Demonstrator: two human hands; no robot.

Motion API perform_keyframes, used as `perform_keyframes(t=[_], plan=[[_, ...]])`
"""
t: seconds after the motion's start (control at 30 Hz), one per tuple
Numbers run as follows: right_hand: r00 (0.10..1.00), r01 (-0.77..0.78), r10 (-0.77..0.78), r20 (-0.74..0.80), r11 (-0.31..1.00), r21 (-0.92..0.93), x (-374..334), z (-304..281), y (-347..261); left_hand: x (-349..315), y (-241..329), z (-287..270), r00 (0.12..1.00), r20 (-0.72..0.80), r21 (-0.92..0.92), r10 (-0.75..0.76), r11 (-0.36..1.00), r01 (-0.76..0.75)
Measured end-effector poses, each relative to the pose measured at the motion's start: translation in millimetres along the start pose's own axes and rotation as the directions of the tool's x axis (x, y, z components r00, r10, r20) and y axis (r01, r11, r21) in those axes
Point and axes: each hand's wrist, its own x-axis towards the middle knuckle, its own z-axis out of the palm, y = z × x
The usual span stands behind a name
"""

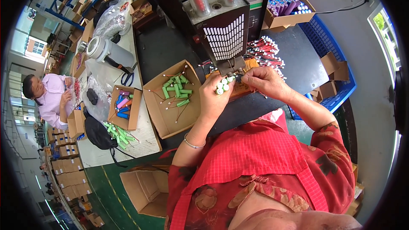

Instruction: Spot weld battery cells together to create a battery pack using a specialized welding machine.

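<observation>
My left hand (212, 98) is closed around several green battery cells (221, 86), their pale round ends turned up. It holds them under the head of a black spot welder (226, 38), close to its metal electrode holders (230, 65). My right hand (268, 83) pinches beside the cells, at the same spot; thin red wire of a lead (258, 93) shows below its fingers. What lies right between the fingertips is mostly hidden. An orange-brown block (251, 64) sits under the welder head, partly behind my hands.
Left of my hands stands a cardboard box (170, 117) with green cells on leads. Red-and-black wire leads (266, 53) lie behind my right hand. A carton of purple and blue cells (287, 4) stands at the back right, near a blue crate (328, 38). Another person (51, 98) sits far left.
</observation>
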Motion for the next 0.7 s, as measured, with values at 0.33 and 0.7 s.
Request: perform_keyframes(t=[0.33, 0.7], plan=[[0.998, -0.065, 0.065, -0.004, 0.998, -0.022, 8.2, 0.8, -1.7, 1.2, -4.6, 6.9, 0.998, -0.034, 0.022, 0.054, 0.998, -0.053], [0.709, 0.696, -0.648, 0.278, 0.581, -0.422, -15.9, -0.8, -10.7, -37.8, 5.5, -7.7, 0.53, 0.638, -0.75, -0.559, -0.298, 0.59]])
